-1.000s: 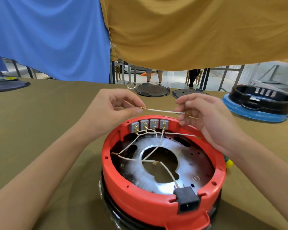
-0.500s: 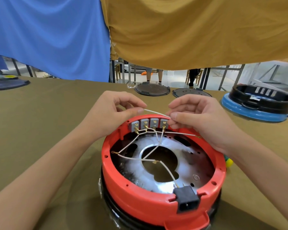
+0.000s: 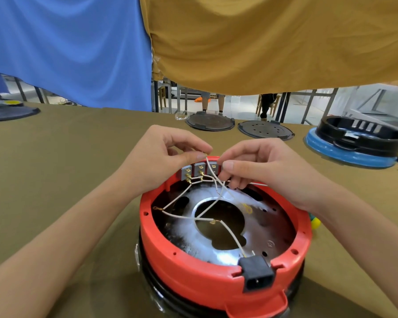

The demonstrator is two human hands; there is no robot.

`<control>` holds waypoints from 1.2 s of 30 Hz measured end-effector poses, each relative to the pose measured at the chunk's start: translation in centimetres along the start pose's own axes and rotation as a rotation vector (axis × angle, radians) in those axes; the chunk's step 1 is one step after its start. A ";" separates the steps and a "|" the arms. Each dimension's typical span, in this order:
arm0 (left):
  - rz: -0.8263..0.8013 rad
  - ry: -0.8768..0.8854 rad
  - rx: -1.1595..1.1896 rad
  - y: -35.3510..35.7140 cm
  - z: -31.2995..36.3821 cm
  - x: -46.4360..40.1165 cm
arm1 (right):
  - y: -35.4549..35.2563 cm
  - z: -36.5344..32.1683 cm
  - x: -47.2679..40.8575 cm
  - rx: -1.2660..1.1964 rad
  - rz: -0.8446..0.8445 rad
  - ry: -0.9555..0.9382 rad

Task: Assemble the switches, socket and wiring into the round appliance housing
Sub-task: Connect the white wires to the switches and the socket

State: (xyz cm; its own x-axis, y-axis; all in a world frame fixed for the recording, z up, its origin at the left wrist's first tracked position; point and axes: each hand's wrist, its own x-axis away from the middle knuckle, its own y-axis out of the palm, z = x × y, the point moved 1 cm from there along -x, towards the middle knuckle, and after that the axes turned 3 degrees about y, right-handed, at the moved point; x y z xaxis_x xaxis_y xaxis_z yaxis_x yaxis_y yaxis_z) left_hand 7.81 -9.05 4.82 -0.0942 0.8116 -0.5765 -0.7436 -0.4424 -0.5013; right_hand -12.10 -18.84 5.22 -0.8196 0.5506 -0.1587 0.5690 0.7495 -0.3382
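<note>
Over the switches [image 3: 199,172], both hands have closed together, pinching the wire [image 3: 213,177].

Left hand [image 3: 166,159] and right hand [image 3: 260,166] meet fingertip to fingertip — both pinching, forearms reaching forward

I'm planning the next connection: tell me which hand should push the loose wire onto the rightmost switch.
Right, probably. The right hand pinches at the rightmost end of the switch row, hiding that switch. The left hand pinches the loose white wire higher up, so it could steady it.
</note>
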 end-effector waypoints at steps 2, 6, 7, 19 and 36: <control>-0.002 0.010 -0.012 0.2 0.1 0.0 | 0.1 -0.1 0.1 0.009 -0.004 0.012; -0.019 0.047 -0.049 0.5 0.3 0.0 | 0.1 -0.2 0.1 0.030 -0.011 0.025; -0.029 0.063 -0.057 0.6 0.3 0.1 | 0.2 -0.2 0.0 0.033 -0.012 0.027; -0.071 0.177 -0.215 1.0 1.0 0.4 | 0.3 -0.2 -0.8 0.091 -0.060 0.110; -0.644 -0.002 -0.359 1.5 2.7 1.3 | 0.9 0.0 -1.4 0.191 0.281 0.288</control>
State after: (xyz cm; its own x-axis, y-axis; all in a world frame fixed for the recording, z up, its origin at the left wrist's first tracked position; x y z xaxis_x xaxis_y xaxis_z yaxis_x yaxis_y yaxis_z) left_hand 4.81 -7.62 5.02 0.2869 0.9532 -0.0957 -0.3892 0.0247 -0.9208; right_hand -10.43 -18.98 5.10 -0.5671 0.8235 -0.0135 0.7222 0.4894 -0.4888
